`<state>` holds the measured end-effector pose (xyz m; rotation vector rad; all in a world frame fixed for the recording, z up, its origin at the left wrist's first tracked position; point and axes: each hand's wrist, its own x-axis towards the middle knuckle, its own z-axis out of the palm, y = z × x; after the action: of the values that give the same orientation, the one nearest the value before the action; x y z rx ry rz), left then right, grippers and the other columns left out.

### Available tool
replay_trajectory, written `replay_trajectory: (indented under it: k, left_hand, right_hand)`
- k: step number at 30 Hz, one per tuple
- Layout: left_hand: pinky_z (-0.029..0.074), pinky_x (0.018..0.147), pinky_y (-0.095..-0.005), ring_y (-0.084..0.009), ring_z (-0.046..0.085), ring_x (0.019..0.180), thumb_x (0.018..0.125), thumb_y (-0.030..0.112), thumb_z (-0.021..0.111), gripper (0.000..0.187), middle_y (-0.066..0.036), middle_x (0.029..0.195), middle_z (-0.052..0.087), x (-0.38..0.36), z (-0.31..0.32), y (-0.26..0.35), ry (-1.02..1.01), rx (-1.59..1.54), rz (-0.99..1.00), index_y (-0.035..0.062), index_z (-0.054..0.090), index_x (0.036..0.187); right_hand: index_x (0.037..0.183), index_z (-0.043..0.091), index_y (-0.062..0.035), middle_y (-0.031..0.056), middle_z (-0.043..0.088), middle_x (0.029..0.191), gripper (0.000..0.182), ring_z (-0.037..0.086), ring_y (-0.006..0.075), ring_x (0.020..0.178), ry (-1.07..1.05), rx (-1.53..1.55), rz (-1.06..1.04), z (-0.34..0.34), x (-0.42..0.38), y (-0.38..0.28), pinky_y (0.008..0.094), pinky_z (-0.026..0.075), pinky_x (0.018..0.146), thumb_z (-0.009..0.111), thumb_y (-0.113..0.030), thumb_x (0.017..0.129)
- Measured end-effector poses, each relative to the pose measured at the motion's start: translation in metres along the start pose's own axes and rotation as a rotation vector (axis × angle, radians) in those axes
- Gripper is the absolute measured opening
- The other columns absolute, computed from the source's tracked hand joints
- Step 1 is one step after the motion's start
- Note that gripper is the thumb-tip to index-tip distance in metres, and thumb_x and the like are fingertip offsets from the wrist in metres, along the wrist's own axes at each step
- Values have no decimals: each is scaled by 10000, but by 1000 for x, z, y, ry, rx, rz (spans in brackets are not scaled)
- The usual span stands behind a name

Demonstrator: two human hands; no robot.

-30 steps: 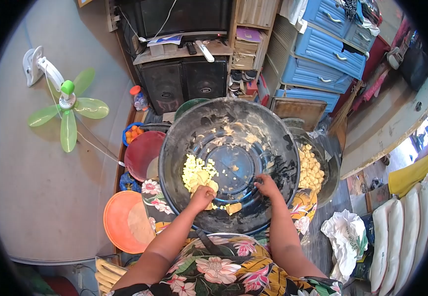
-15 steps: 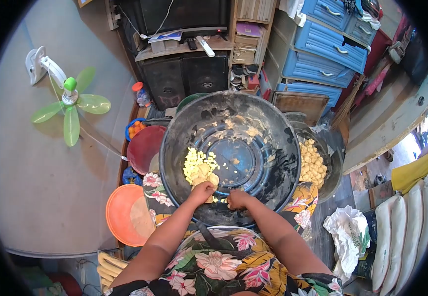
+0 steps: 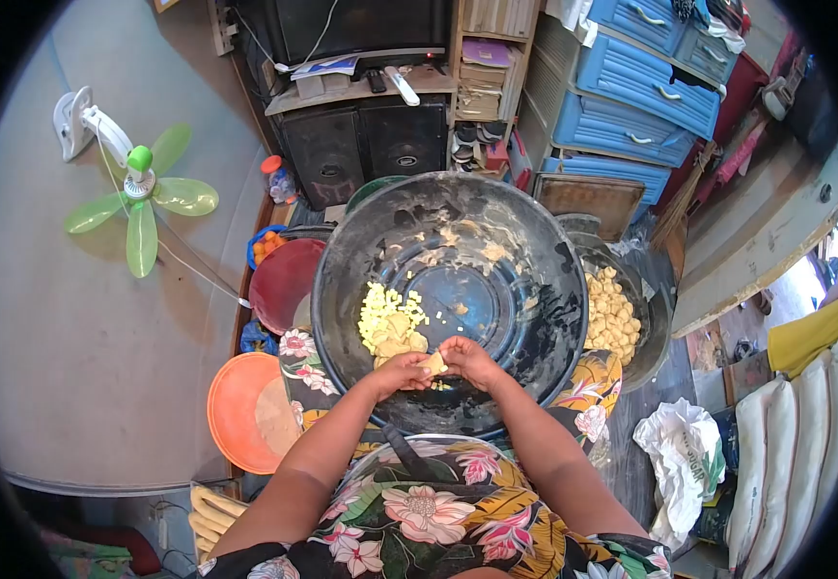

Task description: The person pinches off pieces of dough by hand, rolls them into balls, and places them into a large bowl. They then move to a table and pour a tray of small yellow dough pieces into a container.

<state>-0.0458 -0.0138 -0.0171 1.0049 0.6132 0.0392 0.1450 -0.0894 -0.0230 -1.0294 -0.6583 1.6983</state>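
Observation:
A large black basin (image 3: 535, 261) rests on my lap, smeared with yellow bits. A heap of small yellow cut pieces (image 3: 388, 323) lies at its left inner side. Both hands meet over the basin's near side. My left hand (image 3: 402, 372) and my right hand (image 3: 469, 360) together hold one yellow chunk (image 3: 433, 364) between their fingers, just in front of the heap. No blade is visible in either hand.
A dark bowl of yellow chunks (image 3: 612, 314) stands right of the basin. To the left are a red bowl (image 3: 279, 289) and an orange lid (image 3: 236, 410). A green fan (image 3: 139, 198) lies on the floor; speakers (image 3: 361, 150) and blue drawers (image 3: 631, 106) are behind. A white bag (image 3: 680, 458) lies at right.
My right hand went from the basin's right side to a chunk at the near side, then lifted it to meet my left hand; both now hold it.

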Motion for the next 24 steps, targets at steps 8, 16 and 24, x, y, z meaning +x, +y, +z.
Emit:
replay_trajectory:
  k: [8, 16, 24]
  left_hand:
    - [498, 712, -243, -124, 593, 790, 853, 187, 578, 245, -41, 938, 579, 4, -9, -2, 162, -106, 81, 47, 509, 1041]
    - [500, 697, -244, -132, 587, 797, 873, 191, 550, 209, -47, 931, 576, 5, -7, -2, 153, -87, 96, 41, 504, 1012]
    - [490, 665, -260, -120, 546, 767, 864, 124, 507, 105, -16, 875, 551, 8, -17, -5, 589, -152, 195, 87, 510, 962]
  right_hand:
    - [973, 513, -8, 56, 583, 839, 211, 596, 132, 736, 69, -99, 24, -1, 3, 5, 261, 525, 690, 617, -40, 793]
    - [931, 534, -14, 43, 589, 800, 185, 565, 94, 651, 177, -106, -217, 10, 6, 6, 214, 478, 586, 639, -41, 781]
    - [932, 550, -4, 33, 576, 792, 178, 558, 104, 673, 584, -340, -318, -46, 30, 20, 227, 466, 627, 616, 1, 767]
